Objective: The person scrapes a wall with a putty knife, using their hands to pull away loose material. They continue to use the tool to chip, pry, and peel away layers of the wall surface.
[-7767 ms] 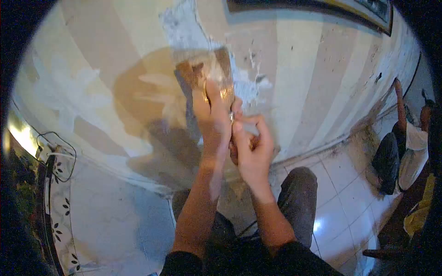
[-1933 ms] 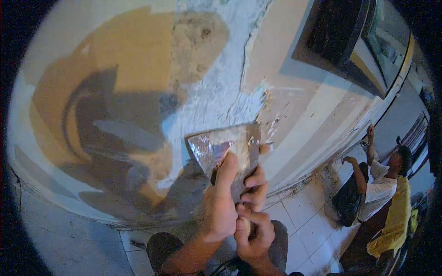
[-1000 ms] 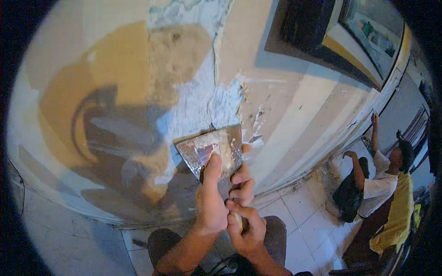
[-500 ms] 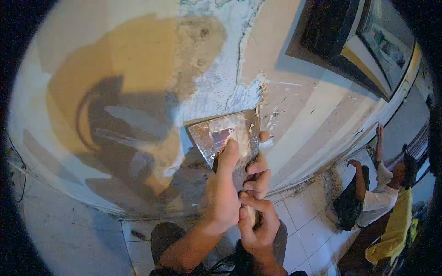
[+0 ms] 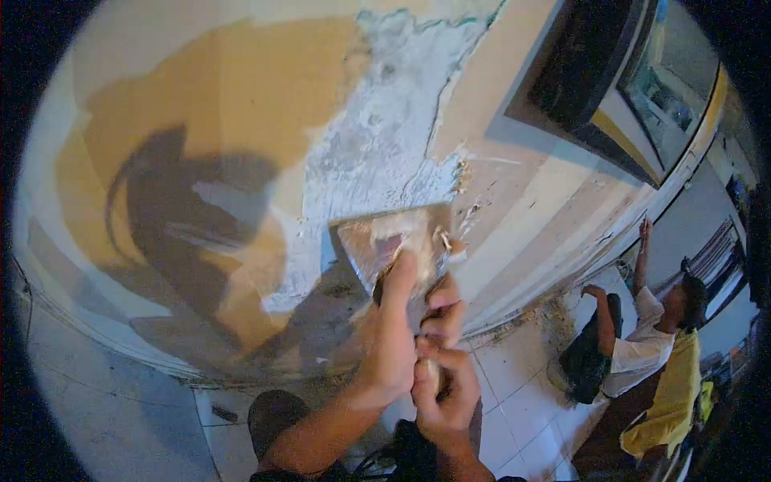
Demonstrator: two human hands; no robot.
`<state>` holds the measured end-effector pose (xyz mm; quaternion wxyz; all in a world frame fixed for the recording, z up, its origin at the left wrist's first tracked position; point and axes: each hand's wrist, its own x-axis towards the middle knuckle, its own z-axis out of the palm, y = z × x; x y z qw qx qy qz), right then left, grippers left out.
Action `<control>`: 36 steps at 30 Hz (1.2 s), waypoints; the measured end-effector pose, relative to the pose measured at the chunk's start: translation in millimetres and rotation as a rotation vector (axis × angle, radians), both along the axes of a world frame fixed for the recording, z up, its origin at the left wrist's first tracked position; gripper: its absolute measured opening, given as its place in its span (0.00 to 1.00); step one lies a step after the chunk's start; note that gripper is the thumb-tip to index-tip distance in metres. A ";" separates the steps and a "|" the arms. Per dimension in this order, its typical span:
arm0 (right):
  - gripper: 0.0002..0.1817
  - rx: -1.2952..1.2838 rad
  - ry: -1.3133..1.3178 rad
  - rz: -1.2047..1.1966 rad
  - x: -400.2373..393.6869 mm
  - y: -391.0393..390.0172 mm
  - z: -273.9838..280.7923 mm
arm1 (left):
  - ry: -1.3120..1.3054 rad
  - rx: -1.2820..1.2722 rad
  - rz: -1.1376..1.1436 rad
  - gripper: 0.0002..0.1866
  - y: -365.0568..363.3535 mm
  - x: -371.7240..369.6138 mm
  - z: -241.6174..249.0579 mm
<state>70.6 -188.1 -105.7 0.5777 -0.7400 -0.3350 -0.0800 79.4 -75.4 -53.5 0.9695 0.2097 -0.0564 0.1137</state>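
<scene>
A wide scraper (image 5: 430,241) with a worn, paint-smeared metal blade lies against the wall (image 5: 377,136), its edge along the lower part of a bare whitish patch. My left hand (image 5: 391,337) is closed around the scraper near the blade, with the thumb pressed along the blade's face. Below it, my right hand (image 5: 451,394) wraps around the end of the handle. Most of the handle is hidden by the fingers. Flaked paint clings to the blade's right corner. Yellowish and striped paint surrounds the bare patch.
A dark-framed window (image 5: 658,96) juts out at upper right. Another person (image 5: 642,337) sits low by the wall at right, one arm raised to it, beside a yellow cloth (image 5: 662,402). Debris lies along the wall's foot on the tiled floor (image 5: 514,402).
My view has shifted, so the window and the other person appear further left. The scraper sits slightly lower against the patch, and more whitish surface shows above it. Both hands keep their grip.
</scene>
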 end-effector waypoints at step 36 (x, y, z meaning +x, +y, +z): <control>0.14 0.109 -0.039 0.049 -0.7 11.3 9.7 | 0.123 0.144 0.162 0.23 -0.4 -4.0 12.7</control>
